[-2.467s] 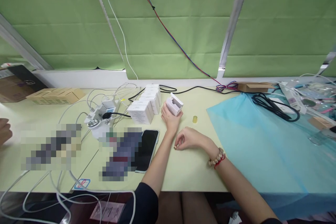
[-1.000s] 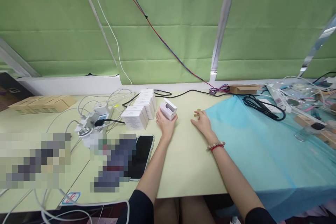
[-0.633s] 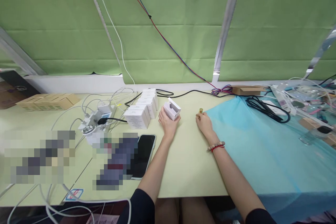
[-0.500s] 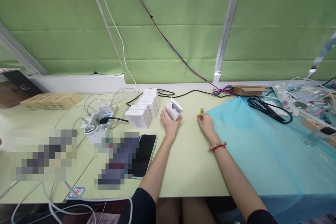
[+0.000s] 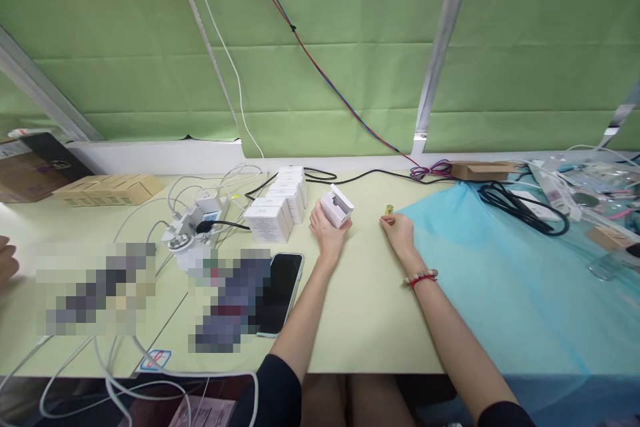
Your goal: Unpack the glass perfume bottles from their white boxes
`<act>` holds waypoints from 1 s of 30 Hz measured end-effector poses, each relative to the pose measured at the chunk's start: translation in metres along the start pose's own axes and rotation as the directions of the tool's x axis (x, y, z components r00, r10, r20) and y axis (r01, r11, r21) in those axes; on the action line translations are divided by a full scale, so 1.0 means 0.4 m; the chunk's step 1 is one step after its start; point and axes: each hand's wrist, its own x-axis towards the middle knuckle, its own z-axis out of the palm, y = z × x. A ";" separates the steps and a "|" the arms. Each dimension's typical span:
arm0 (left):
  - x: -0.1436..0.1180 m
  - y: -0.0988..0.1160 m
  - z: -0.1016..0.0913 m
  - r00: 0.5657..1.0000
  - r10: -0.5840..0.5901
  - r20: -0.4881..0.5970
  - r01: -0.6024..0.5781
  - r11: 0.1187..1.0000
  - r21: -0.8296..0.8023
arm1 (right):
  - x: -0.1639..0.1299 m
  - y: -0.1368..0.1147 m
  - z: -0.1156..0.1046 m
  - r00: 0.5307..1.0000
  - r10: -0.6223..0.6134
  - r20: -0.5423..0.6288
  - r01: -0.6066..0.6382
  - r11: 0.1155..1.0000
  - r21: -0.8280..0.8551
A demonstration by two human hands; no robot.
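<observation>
My left hand (image 5: 330, 233) is wrapped round a small white box (image 5: 336, 207), holding it tilted above the table with its lid flap up and the inside showing. To the right, my right hand (image 5: 399, 233) rests low over the table, fingers closed together. Just beyond its fingertips stands a small yellowish cylinder (image 5: 389, 210), like a little roll; whether the fingers touch it I cannot tell. What those fingers pinch, if anything, is too small to make out. Several closed white boxes (image 5: 270, 220) are lined up left of my left hand.
A phone (image 5: 281, 290) lies beside my left forearm. Further left are a power strip (image 5: 200, 220) with white cables and brown cartons (image 5: 107, 190). Blue sheeting (image 5: 500, 293) covers the right side, bearing a coiled black cable (image 5: 520, 207). Another person's hand (image 5: 7, 259) shows at the left edge.
The whole view has shifted slightly. My left hand still holds the white box, and my right hand stays by the yellowish cylinder. More of the other person's hand shows at the left.
</observation>
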 end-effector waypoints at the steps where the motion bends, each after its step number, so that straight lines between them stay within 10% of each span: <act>1: 0.000 0.000 0.000 1.000 0.002 -0.002 -0.002 1.000 0.000 | 0.000 -0.003 0.001 1.000 -0.008 -0.004 0.008 1.000 0.022; 20: -0.007 -0.007 0.009 0.997 0.073 -0.026 -0.073 0.997 0.016 | -0.004 0.002 0.004 0.998 0.050 -0.043 -0.048 0.998 0.041; 30: -0.015 0.009 -0.002 0.916 0.400 0.031 -0.398 0.916 -0.050 | -0.080 -0.182 -0.056 0.938 -0.275 -0.210 0.337 0.863 0.376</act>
